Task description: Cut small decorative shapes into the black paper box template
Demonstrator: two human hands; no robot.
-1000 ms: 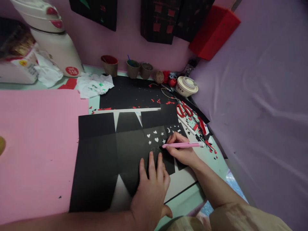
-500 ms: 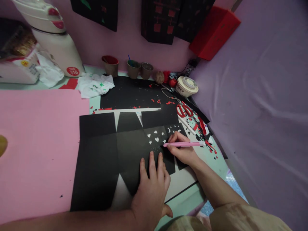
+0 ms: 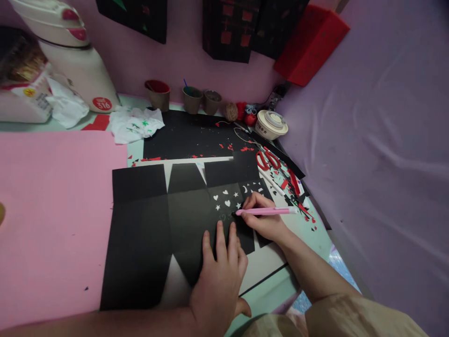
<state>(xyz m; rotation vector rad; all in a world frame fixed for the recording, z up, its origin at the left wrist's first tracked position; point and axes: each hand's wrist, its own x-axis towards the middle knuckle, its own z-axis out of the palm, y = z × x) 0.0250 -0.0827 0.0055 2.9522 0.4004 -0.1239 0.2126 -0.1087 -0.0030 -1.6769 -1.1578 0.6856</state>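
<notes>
A black paper cutout (image 3: 140, 234) with several flaps lies flat before me. Small hearts, stars and a moon are cut through its right part and show white. My left hand (image 3: 220, 271) presses flat on the paper with fingers spread. In my right hand (image 3: 261, 216) is a pink pen (image 3: 263, 212), gripped close to its tip. The dark tip points at the paper just below the cut stars, beside faint outlines of a heart and other marks.
Pink sheet (image 3: 59, 210) at left. Red-handled scissors (image 3: 268, 159) lie among red and black scraps at right. Behind stand paper cups (image 3: 192, 100), a lidded bowl (image 3: 271, 125), a twine ball (image 3: 231, 112), crumpled tissue (image 3: 135, 124) and a white bottle (image 3: 77, 70). Red box (image 3: 312, 44) hangs above.
The pen tip has shifted slightly left along the paper. The whole view has drifted a little; my left hand stays pressed in the same spot.
</notes>
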